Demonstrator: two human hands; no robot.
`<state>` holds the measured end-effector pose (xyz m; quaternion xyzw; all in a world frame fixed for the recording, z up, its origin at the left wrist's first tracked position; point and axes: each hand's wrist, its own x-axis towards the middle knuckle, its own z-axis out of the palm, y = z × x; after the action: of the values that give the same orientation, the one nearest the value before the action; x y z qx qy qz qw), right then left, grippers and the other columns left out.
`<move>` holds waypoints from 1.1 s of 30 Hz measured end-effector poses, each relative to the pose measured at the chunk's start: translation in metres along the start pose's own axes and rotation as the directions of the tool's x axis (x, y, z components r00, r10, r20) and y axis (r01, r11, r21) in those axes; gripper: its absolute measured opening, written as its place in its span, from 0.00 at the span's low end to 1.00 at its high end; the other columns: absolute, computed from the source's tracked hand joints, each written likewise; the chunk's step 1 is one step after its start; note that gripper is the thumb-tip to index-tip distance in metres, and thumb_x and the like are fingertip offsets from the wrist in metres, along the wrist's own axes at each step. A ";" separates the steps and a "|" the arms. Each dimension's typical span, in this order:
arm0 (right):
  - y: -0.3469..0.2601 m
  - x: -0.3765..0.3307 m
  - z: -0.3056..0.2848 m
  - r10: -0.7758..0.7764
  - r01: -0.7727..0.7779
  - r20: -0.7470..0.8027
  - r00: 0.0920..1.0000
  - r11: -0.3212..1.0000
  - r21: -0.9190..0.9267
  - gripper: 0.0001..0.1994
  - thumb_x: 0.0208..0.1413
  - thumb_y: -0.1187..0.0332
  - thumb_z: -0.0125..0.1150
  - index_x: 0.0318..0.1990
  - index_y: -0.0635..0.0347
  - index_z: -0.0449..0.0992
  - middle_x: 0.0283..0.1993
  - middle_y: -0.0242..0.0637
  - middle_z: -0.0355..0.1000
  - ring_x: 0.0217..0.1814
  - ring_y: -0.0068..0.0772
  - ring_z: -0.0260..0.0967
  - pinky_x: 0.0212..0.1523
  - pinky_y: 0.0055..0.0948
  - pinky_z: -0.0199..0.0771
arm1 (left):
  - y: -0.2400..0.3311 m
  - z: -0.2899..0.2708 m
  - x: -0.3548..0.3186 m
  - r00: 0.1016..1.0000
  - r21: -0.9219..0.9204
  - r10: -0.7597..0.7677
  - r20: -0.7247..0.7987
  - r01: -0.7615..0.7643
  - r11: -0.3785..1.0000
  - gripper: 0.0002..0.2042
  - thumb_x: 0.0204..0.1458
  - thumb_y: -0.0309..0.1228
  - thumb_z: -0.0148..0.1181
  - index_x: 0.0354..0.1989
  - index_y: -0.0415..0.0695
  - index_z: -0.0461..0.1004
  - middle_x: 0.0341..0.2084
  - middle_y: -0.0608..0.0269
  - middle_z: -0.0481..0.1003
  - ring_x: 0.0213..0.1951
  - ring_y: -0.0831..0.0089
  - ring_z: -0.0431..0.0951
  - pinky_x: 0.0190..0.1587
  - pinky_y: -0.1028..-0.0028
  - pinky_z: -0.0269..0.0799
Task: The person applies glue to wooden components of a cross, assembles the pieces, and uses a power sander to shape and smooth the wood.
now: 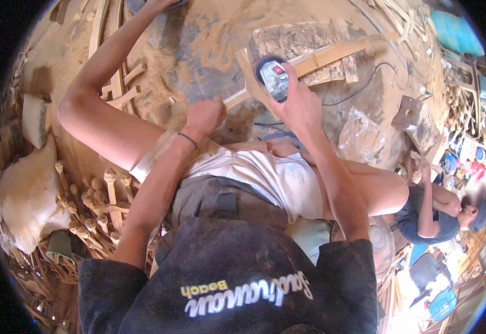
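My left hand (205, 116) is closed round the narrow end of a pale wooden piece (236, 98) with a wider crosswise head. Held by my right hand (302, 108) is a power sander (275, 79) with a grey body, a red switch and a dark round base. The sander sits over or against the head of the wooden piece; whether its base touches the wood cannot be made out. Both hands are in front of my white shorts, between my bent legs.
Beyond the sander, a wooden plank (332, 58) crosses a worn block (270, 42). A black cable (360, 90) and a clear plastic bag (360, 133) lie right. Several knobbed wooden pieces (95, 200) and a pale sack (31, 195) are left. Another person (428, 214) sits right, near a fan (385, 242).
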<state>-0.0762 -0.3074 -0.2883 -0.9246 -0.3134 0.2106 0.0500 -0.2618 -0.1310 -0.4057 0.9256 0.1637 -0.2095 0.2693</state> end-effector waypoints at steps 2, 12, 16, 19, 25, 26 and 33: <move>0.001 0.002 0.005 -0.014 0.019 -0.074 0.997 0.998 0.057 0.42 0.54 0.48 0.70 0.72 0.50 0.57 0.41 0.59 0.79 0.41 0.61 0.81 0.41 0.53 0.81 | -0.003 -0.001 0.001 1.000 -0.008 -0.025 0.019 0.026 1.000 0.12 0.57 0.35 0.58 0.37 0.36 0.74 0.27 0.41 0.80 0.33 0.42 0.83 0.37 0.48 0.79; 0.008 0.001 0.010 0.028 -0.026 -0.056 0.998 0.998 0.051 0.40 0.52 0.51 0.72 0.70 0.48 0.61 0.44 0.54 0.82 0.44 0.58 0.81 0.44 0.51 0.80 | -0.011 0.011 0.005 0.999 -0.014 -0.004 -0.032 0.004 1.000 0.11 0.56 0.32 0.60 0.37 0.35 0.73 0.26 0.40 0.80 0.33 0.41 0.82 0.37 0.48 0.78; 0.022 0.004 0.009 0.064 -0.048 -0.116 0.991 0.990 0.131 0.40 0.52 0.51 0.72 0.71 0.47 0.60 0.44 0.54 0.82 0.44 0.59 0.81 0.43 0.52 0.80 | -0.007 0.004 0.007 1.000 0.006 0.013 -0.027 -0.012 1.000 0.11 0.57 0.33 0.59 0.36 0.35 0.73 0.26 0.40 0.79 0.33 0.41 0.82 0.36 0.48 0.78; 0.018 -0.002 0.005 0.057 -0.049 -0.068 0.996 0.992 0.115 0.40 0.52 0.51 0.72 0.71 0.47 0.60 0.43 0.55 0.81 0.44 0.59 0.81 0.43 0.52 0.81 | -0.011 0.009 0.004 1.000 -0.004 0.010 -0.019 -0.011 1.000 0.11 0.57 0.33 0.59 0.35 0.35 0.74 0.26 0.40 0.79 0.32 0.41 0.82 0.36 0.48 0.78; 0.030 -0.008 0.009 0.060 -0.053 -0.066 0.996 0.993 0.102 0.41 0.52 0.52 0.72 0.71 0.48 0.59 0.42 0.55 0.81 0.43 0.59 0.81 0.43 0.53 0.80 | -0.006 -0.008 0.001 1.000 0.006 0.007 -0.027 -0.007 1.000 0.10 0.56 0.33 0.59 0.33 0.37 0.74 0.27 0.40 0.79 0.32 0.41 0.82 0.37 0.48 0.77; 0.031 -0.007 0.009 0.050 -0.042 -0.075 0.996 0.994 0.103 0.41 0.52 0.51 0.71 0.71 0.49 0.59 0.41 0.55 0.81 0.42 0.59 0.81 0.42 0.52 0.81 | -0.006 -0.007 0.003 1.000 0.009 0.004 -0.021 -0.003 1.000 0.10 0.56 0.33 0.59 0.33 0.37 0.75 0.27 0.40 0.79 0.32 0.40 0.82 0.37 0.48 0.77; 0.036 -0.009 0.013 0.046 -0.045 -0.006 0.999 0.989 0.141 0.38 0.52 0.50 0.71 0.66 0.53 0.61 0.39 0.56 0.81 0.43 0.62 0.80 0.43 0.54 0.80 | -0.006 -0.007 0.003 0.998 -0.073 0.021 -0.060 -0.025 0.997 0.10 0.59 0.34 0.57 0.33 0.38 0.75 0.27 0.39 0.78 0.32 0.39 0.80 0.37 0.48 0.75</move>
<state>-0.0678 -0.3422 -0.3048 -0.9266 -0.2764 0.2292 0.1118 -0.2597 -0.1212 -0.4040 0.9227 0.1684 -0.1729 0.3007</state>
